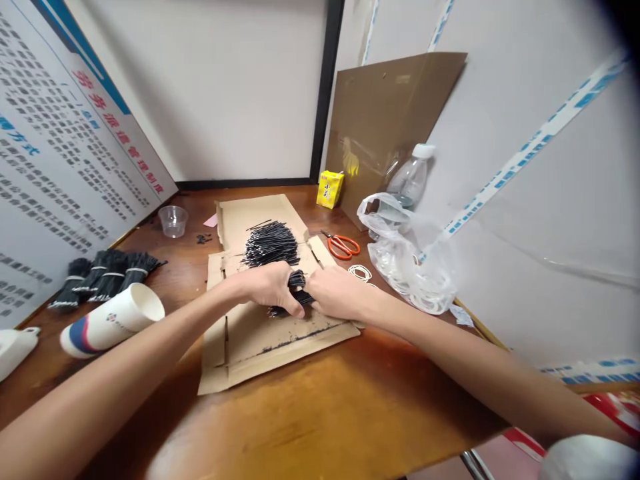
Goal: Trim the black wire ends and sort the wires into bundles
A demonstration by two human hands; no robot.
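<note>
My left hand curls around a bundle of short black wires, its thumb along the near side. On the bundle's right end, my right hand is closed, with its fingertips mostly hidden. Both hands are low over a flattened cardboard sheet. Just beyond them lies a loose pile of black wires with silvery ends. A few wires also show beneath the hands. Off to the left rest several black wire bundles, each tied with a light band.
Orange-handled scissors and pale rubber bands lie to the right, beside a plastic bag and a bottle. A yellow box stands behind. At left are a tipped paper cup and a clear plastic cup.
</note>
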